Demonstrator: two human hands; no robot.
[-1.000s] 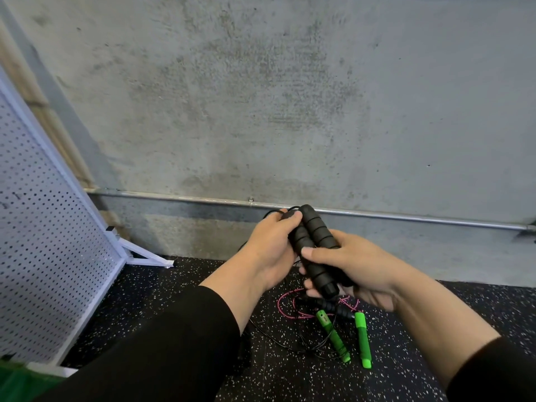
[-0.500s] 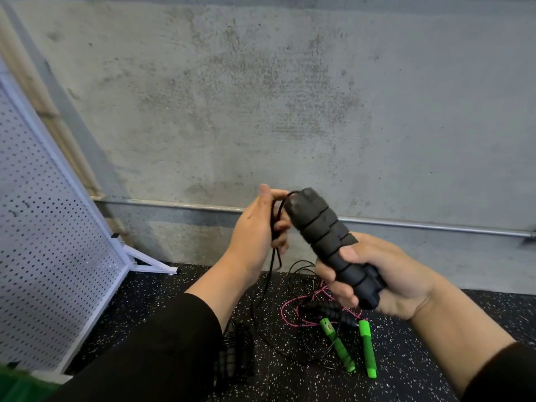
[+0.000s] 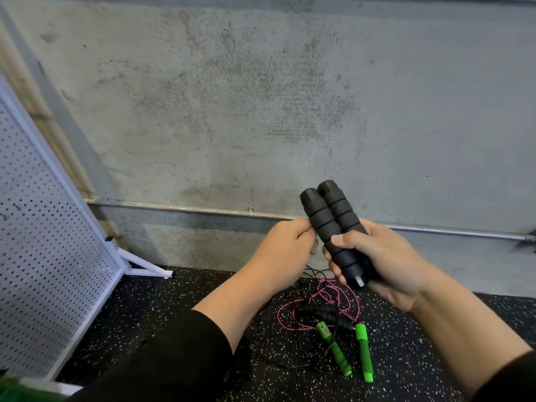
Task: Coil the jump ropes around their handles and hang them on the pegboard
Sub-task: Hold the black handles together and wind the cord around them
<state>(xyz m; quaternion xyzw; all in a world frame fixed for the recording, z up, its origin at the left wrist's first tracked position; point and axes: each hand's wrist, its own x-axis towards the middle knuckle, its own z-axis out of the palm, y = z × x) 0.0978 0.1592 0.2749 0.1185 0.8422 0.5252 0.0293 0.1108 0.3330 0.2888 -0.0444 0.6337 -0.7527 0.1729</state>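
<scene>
Up front, centre-right of the head view: right hand (image 3: pixel 388 256) grips two black foam handles (image 3: pixel 333 227) side by side, fingers wrapped round the lower half, thumb across the front. Handles tilt up and to the left, butt ends topmost, ribbed grip visible above the fist. Cap ends stick out below the fingers.

Left hand (image 3: pixel 285 252) sits just beside the handles on their left, fingers curled inward, fingertips near or touching the nearer handle. Looks like it's pinching something thin, probably the black cord, but cord isn't resolvable at the fingers, so can't tell what it holds. Both forearms in black sleeves (image 3: pixel 162 361).

Below the hands on the black speckled rubber floor (image 3: pixel 162 309): loose pile of ropes. Thin black cord (image 3: pixel 295 348) loops across the mat. Pink rope (image 3: pixel 285 307) tangled in loops, with a pair of black ribbed handles (image 3: pixel 324 313) lying on it. Two green handles (image 3: pixel 364 351) lie nearly parallel at the near edge of the pile, apart from each other, ends toward the camera.

White pegboard (image 3: pixel 43 256) stands at far left on a white frame with a foot brace, well apart from the ropes. Its visible face shows only rows of holes.

Background: bare concrete wall (image 3: pixel 261 97), metal conduit (image 3: pixel 188 208) running horizontally low along it.
</scene>
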